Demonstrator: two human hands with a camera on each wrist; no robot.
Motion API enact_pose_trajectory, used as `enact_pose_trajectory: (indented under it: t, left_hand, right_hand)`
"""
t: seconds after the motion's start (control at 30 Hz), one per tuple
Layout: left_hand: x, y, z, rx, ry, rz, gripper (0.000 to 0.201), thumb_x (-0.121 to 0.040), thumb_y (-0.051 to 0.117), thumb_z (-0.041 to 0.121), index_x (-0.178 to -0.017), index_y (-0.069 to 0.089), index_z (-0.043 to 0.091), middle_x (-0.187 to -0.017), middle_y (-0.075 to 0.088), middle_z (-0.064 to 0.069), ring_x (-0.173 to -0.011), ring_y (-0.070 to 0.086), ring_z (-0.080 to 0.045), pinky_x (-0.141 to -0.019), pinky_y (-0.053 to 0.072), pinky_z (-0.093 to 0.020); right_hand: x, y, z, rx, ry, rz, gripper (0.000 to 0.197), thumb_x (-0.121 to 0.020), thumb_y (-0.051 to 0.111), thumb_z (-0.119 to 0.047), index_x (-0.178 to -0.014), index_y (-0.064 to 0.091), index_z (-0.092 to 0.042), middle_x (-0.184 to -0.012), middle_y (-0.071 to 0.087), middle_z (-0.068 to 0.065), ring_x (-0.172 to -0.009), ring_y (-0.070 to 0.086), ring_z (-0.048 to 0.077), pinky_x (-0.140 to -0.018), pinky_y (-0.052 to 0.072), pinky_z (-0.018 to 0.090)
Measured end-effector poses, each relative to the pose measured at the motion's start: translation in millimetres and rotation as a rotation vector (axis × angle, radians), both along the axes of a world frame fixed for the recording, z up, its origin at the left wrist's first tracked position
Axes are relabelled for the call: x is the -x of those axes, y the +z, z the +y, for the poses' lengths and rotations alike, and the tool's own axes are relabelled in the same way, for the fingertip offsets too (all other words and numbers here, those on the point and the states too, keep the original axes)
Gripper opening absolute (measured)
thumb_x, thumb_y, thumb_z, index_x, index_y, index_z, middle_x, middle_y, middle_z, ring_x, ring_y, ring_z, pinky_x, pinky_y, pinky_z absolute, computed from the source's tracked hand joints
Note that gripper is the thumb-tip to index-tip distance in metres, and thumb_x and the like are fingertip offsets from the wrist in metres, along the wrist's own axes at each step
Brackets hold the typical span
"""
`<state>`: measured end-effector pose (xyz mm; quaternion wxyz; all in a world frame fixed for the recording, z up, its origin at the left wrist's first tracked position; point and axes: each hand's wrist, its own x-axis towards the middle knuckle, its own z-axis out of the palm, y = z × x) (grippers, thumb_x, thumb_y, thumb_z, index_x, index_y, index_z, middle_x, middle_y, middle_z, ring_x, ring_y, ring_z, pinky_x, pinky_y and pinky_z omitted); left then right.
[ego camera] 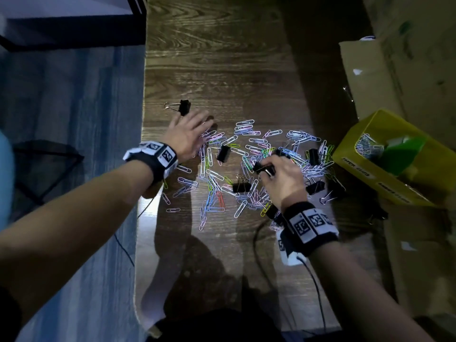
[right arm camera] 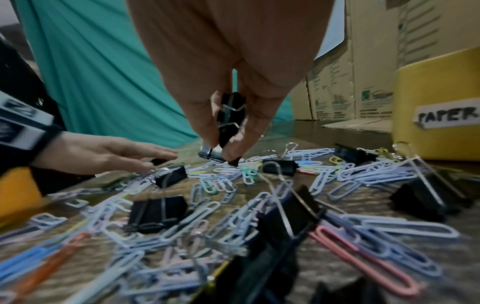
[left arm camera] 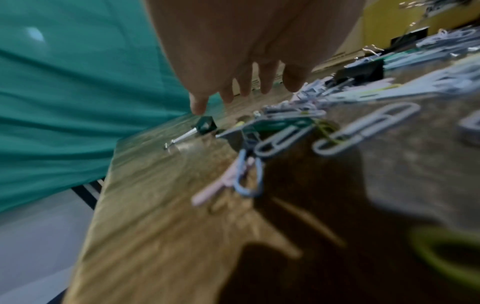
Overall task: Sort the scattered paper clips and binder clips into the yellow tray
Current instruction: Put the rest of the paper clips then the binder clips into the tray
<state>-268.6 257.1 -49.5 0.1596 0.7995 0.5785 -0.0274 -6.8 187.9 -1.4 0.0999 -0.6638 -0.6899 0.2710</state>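
Stiff black binder clips (right arm camera: 230,115) are pinched by the right hand (ego camera: 283,178) above the desk (ego camera: 222,70) middle; the left hand (ego camera: 185,137) is spread; light, slippery paper clips (ego camera: 249,146) are best pinched by their wire

A dark wood-grain table (ego camera: 222,58) carries scattered paper clips (ego camera: 249,149), black binder clips (ego camera: 241,186) and a yellow tray (ego camera: 365,169).

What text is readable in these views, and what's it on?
"PAPER": handwritten on a white label stuck to the yellow tray, right wrist view; the label runs past the frame edge.
Two white labels on the tray's side in the head view: too blurred to read.
Print on the cardboard boxes: too small to read.
Square coded markers on both wristbands: patterns, no words.
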Motion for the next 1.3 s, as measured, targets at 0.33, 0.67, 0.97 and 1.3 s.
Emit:
enact_pose_trajectory:
  t: [0.33, 0.67, 0.97, 1.3]
  left_hand:
    - [7.0, -28.8, -91.4, 0.156, 0.037, -0.047, 0.056, -0.094, 0.009, 0.047, -0.145, -0.003, 0.028, -0.154, -0.007, 0.006, -0.141, -0.013, -0.016, -0.111, -0.008, -0.044]
    - [19.7, -19.9, -102.3, 0.128, 0.427, -0.062, 0.054, -0.098, 0.024, 0.044, -0.148, 0.008, 0.030, -0.157, -0.003, 0.002, -0.143, -0.008, -0.019, -0.112, -0.007, -0.050]
    - [-33.6, -25.2, -161.6, 0.212, 0.271, -0.100, 0.077, -0.082, -0.007, 0.064, -0.147, -0.003, 0.023, -0.149, -0.021, 0.005, -0.136, -0.027, -0.018, -0.109, -0.016, -0.040]
    - [-32.3, -18.3, -96.3, 0.231, 0.121, -0.115, 0.059, -0.096, 0.019, 0.051, -0.146, -0.009, 0.034, -0.151, -0.021, 0.007, -0.141, -0.021, -0.017, -0.113, -0.013, -0.046]
  right_hand:
    - [-1.6, -4.4, 0.1, 0.142, 0.031, -0.222, 0.037, -0.089, 0.054, -0.019, -0.126, 0.051, -0.020, -0.126, 0.053, 0.007, -0.107, 0.056, 0.028, -0.088, 0.051, 0.048]
    - [38.0, 7.3, -0.1, 0.111, 0.129, -0.565, 0.066, -0.087, 0.050, -0.041, -0.144, 0.023, -0.020, -0.152, 0.017, 0.019, -0.141, 0.010, 0.042, -0.111, 0.014, 0.061]
    - [62.3, -23.2, 17.2, 0.093, 0.576, -0.482, 0.065, -0.091, 0.049, -0.043, -0.146, 0.021, -0.025, -0.158, 0.008, 0.005, -0.144, 0.004, 0.034, -0.112, 0.005, 0.061]
    - [38.8, -17.8, -1.1, 0.044, 0.461, -0.297, 0.065, -0.092, 0.048, -0.043, -0.146, 0.023, -0.019, -0.157, 0.011, 0.011, -0.145, 0.005, 0.030, -0.114, 0.005, 0.056]
